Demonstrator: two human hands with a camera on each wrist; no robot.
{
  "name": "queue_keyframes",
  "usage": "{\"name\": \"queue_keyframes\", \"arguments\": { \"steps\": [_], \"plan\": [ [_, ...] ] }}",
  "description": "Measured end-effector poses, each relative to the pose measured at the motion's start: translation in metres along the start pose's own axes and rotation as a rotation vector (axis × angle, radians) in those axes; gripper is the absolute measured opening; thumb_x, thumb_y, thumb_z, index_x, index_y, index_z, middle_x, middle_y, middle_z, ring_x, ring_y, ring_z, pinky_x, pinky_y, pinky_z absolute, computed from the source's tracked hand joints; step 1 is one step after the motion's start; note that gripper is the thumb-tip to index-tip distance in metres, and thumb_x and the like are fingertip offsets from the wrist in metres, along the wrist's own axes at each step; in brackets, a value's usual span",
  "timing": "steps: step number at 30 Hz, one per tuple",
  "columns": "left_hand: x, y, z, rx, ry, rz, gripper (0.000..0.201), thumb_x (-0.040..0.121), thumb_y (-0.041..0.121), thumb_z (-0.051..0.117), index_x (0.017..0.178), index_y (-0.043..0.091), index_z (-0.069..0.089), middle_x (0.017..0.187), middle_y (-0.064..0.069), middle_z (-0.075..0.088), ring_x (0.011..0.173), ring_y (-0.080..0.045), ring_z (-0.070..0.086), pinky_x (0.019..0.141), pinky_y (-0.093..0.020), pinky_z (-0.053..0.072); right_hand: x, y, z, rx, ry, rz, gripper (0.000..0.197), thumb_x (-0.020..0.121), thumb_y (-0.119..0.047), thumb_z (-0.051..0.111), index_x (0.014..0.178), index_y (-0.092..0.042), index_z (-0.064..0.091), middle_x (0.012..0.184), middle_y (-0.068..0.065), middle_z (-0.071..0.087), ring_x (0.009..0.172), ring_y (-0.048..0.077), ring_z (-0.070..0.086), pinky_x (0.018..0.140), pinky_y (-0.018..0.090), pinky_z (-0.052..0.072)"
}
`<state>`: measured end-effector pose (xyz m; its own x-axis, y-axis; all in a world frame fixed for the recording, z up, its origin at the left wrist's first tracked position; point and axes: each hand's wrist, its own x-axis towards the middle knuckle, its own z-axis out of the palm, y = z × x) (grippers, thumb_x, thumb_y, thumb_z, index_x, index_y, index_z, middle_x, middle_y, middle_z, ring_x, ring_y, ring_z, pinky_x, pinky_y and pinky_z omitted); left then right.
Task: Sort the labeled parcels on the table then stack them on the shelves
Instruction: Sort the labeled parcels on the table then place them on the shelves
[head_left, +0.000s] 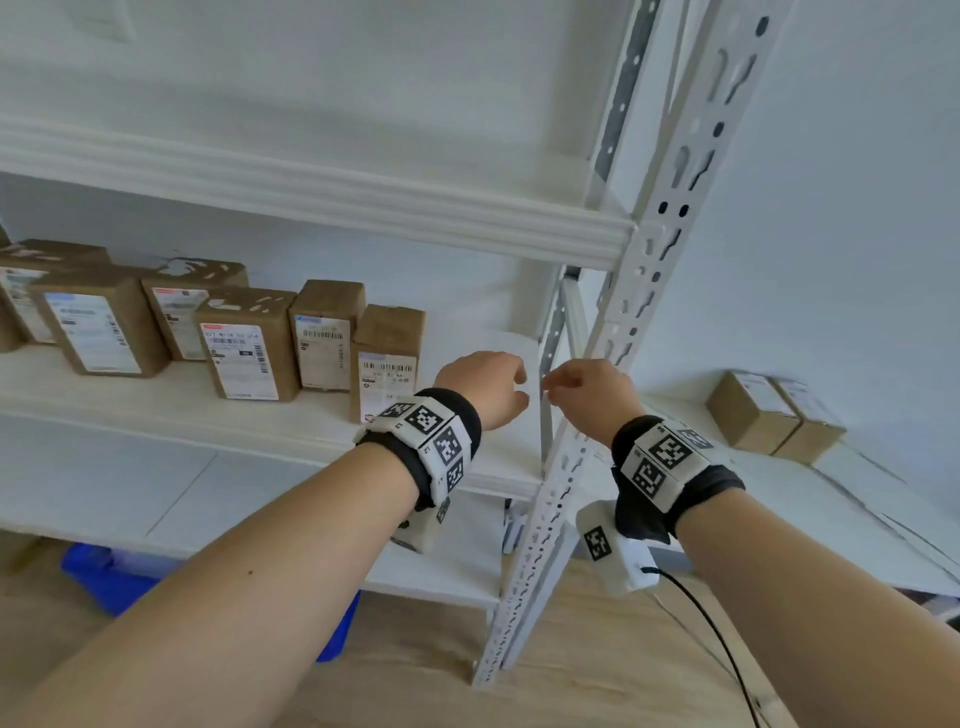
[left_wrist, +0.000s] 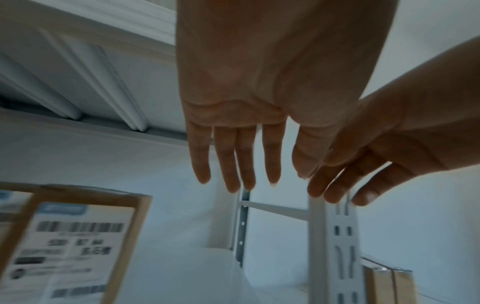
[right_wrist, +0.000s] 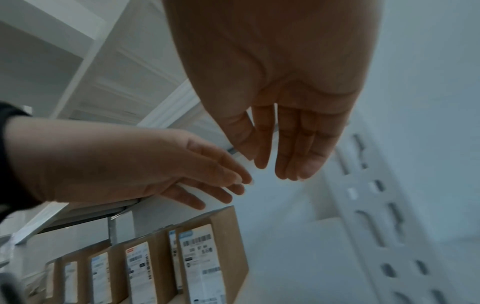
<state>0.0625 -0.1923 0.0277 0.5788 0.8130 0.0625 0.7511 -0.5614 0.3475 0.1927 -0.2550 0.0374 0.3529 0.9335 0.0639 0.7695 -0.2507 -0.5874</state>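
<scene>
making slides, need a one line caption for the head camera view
Both hands, left hand and right hand, empty and open beside a row of labeled parcels on the white shelf.

The head view looks forward and down over both forearms at the shelf (head_left: 322, 415) with its parcels (head_left: 249, 348). Each wrist view sits close beneath its own palm, facing up past the fingers. All three share the slotted upright (head_left: 670, 249) and the rightmost parcel (head_left: 387, 358).
</scene>
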Motion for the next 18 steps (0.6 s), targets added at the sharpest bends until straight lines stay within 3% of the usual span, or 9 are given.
{"name": "queue_keyframes", "arguments": {
  "steps": [2, 5, 11, 14, 16, 18],
  "plan": [
    [0.001, 0.021, 0.004, -0.029, -0.024, 0.037, 0.032, 0.093, 0.034, 0.051, 0.123, 0.025, 0.058, 0.124, 0.001, 0.061, 0.11, -0.021, 0.057, 0.087, -0.031, 0.044, -0.009, 0.018, -0.013, 0.004, 0.06, 0.036, 0.023, 0.089, -0.013, 0.052, 0.102, -0.017, 0.071, 0.107, -0.001, 0.068, 0.089, 0.014, 0.056, 0.078, 0.023, 0.043],
    [0.005, 0.055, 0.011, -0.066, -0.053, 0.111, 0.029, 0.091, 0.031, 0.051, 0.118, 0.024, 0.062, 0.12, 0.0, 0.063, 0.105, -0.022, 0.059, 0.085, -0.031, 0.046, -0.017, 0.049, -0.032, -0.018, 0.145, 0.109, 0.022, 0.086, -0.013, 0.053, 0.098, -0.018, 0.071, 0.106, 0.001, 0.069, 0.093, 0.019, 0.061, 0.081, 0.027, 0.048],
    [0.026, 0.116, 0.041, 0.011, -0.066, 0.191, 0.038, 0.091, 0.032, 0.052, 0.128, 0.023, 0.054, 0.131, -0.002, 0.053, 0.12, -0.022, 0.049, 0.092, -0.032, 0.04, -0.022, 0.12, -0.069, -0.104, 0.17, 0.221, 0.028, 0.088, -0.014, 0.052, 0.112, -0.018, 0.065, 0.119, 0.002, 0.063, 0.107, 0.021, 0.058, 0.08, 0.024, 0.041],
    [0.046, 0.149, 0.058, 0.199, -0.11, 0.13, 0.04, 0.09, 0.034, 0.049, 0.129, 0.025, 0.051, 0.134, -0.004, 0.048, 0.121, -0.027, 0.046, 0.098, -0.041, 0.039, -0.021, 0.16, -0.086, -0.127, 0.185, 0.245, 0.03, 0.088, -0.015, 0.052, 0.115, -0.021, 0.063, 0.123, 0.001, 0.06, 0.109, 0.02, 0.056, 0.077, 0.023, 0.039],
    [0.06, 0.171, 0.068, 0.34, -0.229, 0.042, 0.034, 0.088, 0.033, 0.049, 0.119, 0.02, 0.054, 0.126, -0.005, 0.052, 0.111, -0.029, 0.05, 0.097, -0.045, 0.041, -0.018, 0.192, -0.1, -0.124, 0.186, 0.256, 0.032, 0.088, -0.015, 0.052, 0.118, -0.022, 0.062, 0.126, 0.001, 0.059, 0.112, 0.021, 0.055, 0.081, 0.026, 0.041],
    [0.071, 0.194, 0.077, 0.43, -0.357, 0.0, 0.022, 0.088, 0.034, 0.052, 0.101, 0.016, 0.054, 0.11, -0.005, 0.059, 0.094, -0.027, 0.053, 0.091, -0.038, 0.046, -0.014, 0.225, -0.115, -0.114, 0.16, 0.267, 0.034, 0.088, -0.014, 0.051, 0.119, -0.021, 0.061, 0.129, 0.002, 0.057, 0.115, 0.022, 0.054, 0.086, 0.028, 0.043]
  ]
}}
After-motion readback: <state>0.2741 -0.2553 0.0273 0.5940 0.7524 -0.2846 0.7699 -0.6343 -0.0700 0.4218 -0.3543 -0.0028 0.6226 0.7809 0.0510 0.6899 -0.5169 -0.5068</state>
